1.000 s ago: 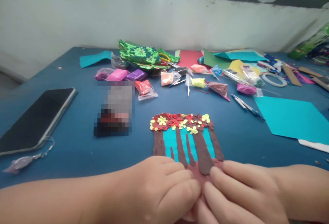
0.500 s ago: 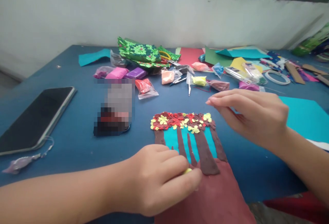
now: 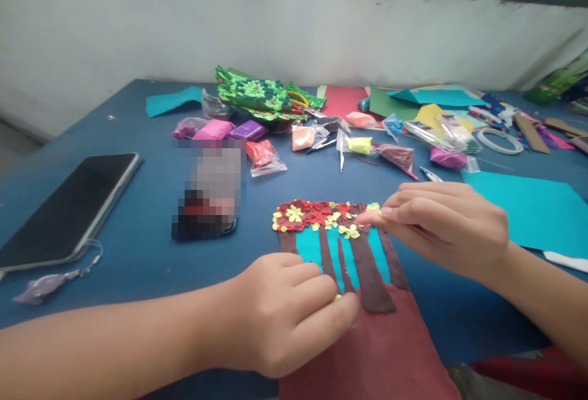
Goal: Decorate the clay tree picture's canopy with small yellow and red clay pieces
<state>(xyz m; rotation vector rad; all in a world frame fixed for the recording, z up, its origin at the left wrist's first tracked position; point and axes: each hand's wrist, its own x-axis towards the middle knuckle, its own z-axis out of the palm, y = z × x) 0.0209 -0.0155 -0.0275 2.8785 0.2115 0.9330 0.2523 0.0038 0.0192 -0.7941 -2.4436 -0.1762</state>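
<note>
A clay picture (image 3: 342, 253) lies near the table's front edge: brown trunks over a teal panel, a band of red and yellow clay flowers on top, maroon clay below. My left hand (image 3: 294, 317) rests closed on its lower left, with a small lump of yellow clay (image 3: 339, 297) just showing between thumb and fingers. My right hand (image 3: 445, 225) hovers over the flower band's right end, fingers pinched together at a tiny yellow bit (image 3: 377, 211).
A black phone (image 3: 68, 210) lies at left with a charm on a cord. Bags of coloured clay (image 3: 260, 155), a green clay piece (image 3: 252, 94), coloured paper sheets (image 3: 528, 210), scissors and a tape ring (image 3: 498, 141) crowd the blue table's far half. A blurred object (image 3: 209, 195) sits mid-left.
My right hand left the picture's bottom edge, rose to the right, then came down onto the flower band's right end. My left hand stayed closed on the yellow lump.
</note>
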